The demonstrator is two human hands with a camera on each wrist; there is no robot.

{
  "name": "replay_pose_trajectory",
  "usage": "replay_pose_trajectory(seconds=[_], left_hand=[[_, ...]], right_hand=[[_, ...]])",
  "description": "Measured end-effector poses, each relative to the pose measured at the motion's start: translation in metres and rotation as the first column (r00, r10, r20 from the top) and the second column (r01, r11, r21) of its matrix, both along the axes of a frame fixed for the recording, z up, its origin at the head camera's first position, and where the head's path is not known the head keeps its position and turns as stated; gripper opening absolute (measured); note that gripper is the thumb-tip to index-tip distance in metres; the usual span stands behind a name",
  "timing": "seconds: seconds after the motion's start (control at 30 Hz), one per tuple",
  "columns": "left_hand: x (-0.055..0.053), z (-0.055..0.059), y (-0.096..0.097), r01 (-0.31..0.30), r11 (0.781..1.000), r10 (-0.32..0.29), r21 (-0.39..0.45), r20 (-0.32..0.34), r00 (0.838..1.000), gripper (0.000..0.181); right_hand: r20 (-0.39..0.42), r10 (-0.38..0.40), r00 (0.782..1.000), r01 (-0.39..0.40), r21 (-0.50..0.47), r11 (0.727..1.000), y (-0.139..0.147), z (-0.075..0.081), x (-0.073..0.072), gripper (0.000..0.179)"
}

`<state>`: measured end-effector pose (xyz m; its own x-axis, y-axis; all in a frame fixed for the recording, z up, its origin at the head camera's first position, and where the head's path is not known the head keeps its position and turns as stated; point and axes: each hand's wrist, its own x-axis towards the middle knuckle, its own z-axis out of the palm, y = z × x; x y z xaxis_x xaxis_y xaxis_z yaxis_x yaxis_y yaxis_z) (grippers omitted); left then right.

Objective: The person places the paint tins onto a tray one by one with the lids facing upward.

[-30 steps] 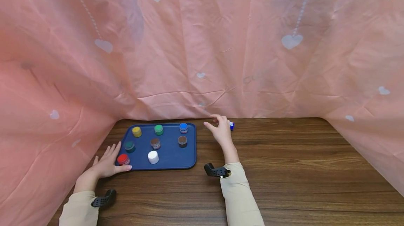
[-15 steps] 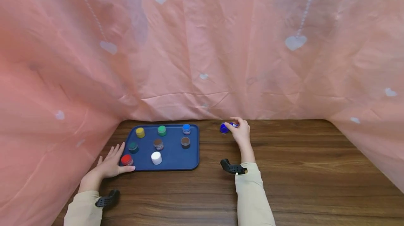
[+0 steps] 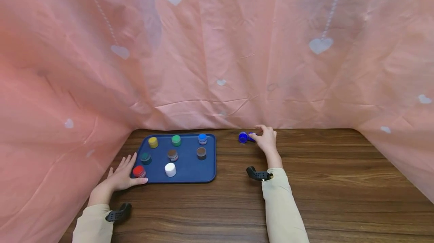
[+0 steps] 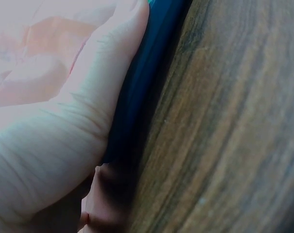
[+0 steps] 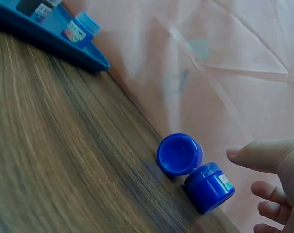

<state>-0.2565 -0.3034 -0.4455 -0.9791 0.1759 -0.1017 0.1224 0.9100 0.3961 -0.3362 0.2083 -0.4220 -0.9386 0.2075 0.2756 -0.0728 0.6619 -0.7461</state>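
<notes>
My left hand (image 3: 120,177) rests at the near left corner of a dark blue tray (image 3: 191,171). Its fingers lie straight along the left side and the thumb along the front rim; in the left wrist view the thumb (image 4: 100,68) lies against the tray's edge. Two deep-blue paint jars lie side by side on the wooden table: one jar (image 5: 178,154) shows a round end, and the labelled jar (image 5: 209,188) lies on its side. My right hand (image 3: 266,141) hovers just right of them, thumb and fingers spread, apart from both in the right wrist view.
On the tray stand several paint jars, among them a red jar (image 3: 139,171), a white jar (image 3: 170,169), a yellow jar (image 3: 153,142), a green jar (image 3: 176,140) and a lighter blue jar (image 3: 202,139). A pink curtain (image 3: 271,96) borders the table behind and at both sides.
My right hand has moved right, from between the tray and the loose jars, past the first jar to the right of both. Both jars now show. The left hand stays on the tray.
</notes>
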Motion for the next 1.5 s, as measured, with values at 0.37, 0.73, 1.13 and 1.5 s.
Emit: replay_pose_trajectory(seconds=[0.37, 0.73, 1.13, 1.5], left_hand=[[-0.005, -0.004, -0.001, 0.002, 1.0, -0.001, -0.009, 0.01, 1.0, 0.12], [-0.007, -0.007, -0.002, 0.001, 1.0, -0.001, -0.008, 0.015, 1.0, 0.12], [-0.007, -0.001, 0.001, 0.009, 1.0, -0.009, 0.005, 0.024, 1.0, 0.121], [-0.013, -0.011, -0.006, 0.006, 0.999, -0.006, 0.032, 0.017, 1.0, 0.126]], right_hand=[[0.125, 0.044, 0.991, -0.06, 0.128, 0.99, 0.007, -0.005, -0.013, 0.05], [0.201, 0.081, 0.976, -0.111, 0.139, 0.984, 0.009, -0.007, -0.019, 0.044], [0.185, 0.043, 0.982, -0.068, 0.131, 0.989, 0.011, -0.01, -0.019, 0.042], [0.135, 0.029, 0.99, -0.048, 0.138, 0.989, 0.01, -0.01, -0.013, 0.039]])
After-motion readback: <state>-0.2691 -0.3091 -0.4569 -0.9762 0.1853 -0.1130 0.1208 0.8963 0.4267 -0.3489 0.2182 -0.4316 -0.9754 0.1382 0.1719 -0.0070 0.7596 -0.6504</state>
